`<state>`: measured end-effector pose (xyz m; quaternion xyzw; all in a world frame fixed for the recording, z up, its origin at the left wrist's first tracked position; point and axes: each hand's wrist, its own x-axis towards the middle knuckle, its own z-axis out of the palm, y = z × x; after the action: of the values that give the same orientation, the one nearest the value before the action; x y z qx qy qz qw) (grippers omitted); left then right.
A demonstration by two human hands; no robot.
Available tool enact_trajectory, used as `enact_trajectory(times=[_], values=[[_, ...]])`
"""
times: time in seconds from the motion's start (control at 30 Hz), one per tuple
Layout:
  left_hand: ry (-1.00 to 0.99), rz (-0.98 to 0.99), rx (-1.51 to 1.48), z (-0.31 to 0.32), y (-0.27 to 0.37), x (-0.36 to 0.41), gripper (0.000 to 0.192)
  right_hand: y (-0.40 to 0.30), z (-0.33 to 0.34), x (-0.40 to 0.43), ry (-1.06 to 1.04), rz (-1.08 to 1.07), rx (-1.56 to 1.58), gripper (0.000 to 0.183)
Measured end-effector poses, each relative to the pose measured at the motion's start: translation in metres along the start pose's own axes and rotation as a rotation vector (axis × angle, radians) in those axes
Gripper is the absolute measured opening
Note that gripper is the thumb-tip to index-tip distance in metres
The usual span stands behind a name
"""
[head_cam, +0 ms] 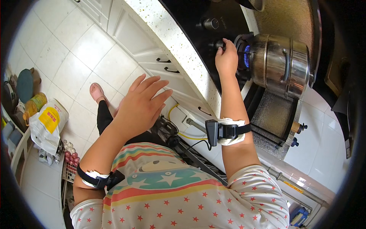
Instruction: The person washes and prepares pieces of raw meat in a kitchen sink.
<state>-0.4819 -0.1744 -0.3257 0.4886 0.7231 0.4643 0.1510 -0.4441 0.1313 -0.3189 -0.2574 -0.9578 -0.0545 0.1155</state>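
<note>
My right hand (pixel 227 58) has its fingers and thumb around a round control knob (pixel 219 45) on the black gas hob (pixel 197 17). Beside that hand, a blue flame (pixel 246 56) burns at the burner, under a tall stainless steel pot (pixel 276 63) with a side handle. A second metal knob (pixel 211 23) sits farther along the hob. My left hand (pixel 140 107) hangs in the air in front of my body, fingers spread and holding nothing. Each forearm wears a black strap with a small device over white padding.
The speckled countertop edge (pixel 186 54) and white cabinets (pixel 137 31) run between me and the hob. A black-framed tray (pixel 271 114) lies near the pot. On the left are a plastic bag (pixel 50 123), a bottle (pixel 35 106) and a basket of red onions (pixel 71 158).
</note>
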Motion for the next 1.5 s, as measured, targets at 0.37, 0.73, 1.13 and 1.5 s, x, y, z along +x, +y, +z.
enact_trajectory(times=[0.37,0.73,1.13,1.5], values=[[-0.009,-0.015,0.004,-0.002,0.002,0.001,0.038,0.001,0.001,-0.001,-0.016,0.027,0.042,0.031],[-0.018,-0.014,0.014,-0.004,0.006,0.001,0.037,-0.007,-0.010,-0.005,0.021,0.039,-0.006,0.043],[0.024,-0.047,0.208,-0.058,0.039,0.018,0.033,-0.029,-0.078,-0.052,0.015,0.284,0.444,0.062],[0.335,-0.082,0.224,-0.160,0.027,0.078,0.030,-0.033,-0.090,-0.032,0.067,0.380,0.666,0.053]])
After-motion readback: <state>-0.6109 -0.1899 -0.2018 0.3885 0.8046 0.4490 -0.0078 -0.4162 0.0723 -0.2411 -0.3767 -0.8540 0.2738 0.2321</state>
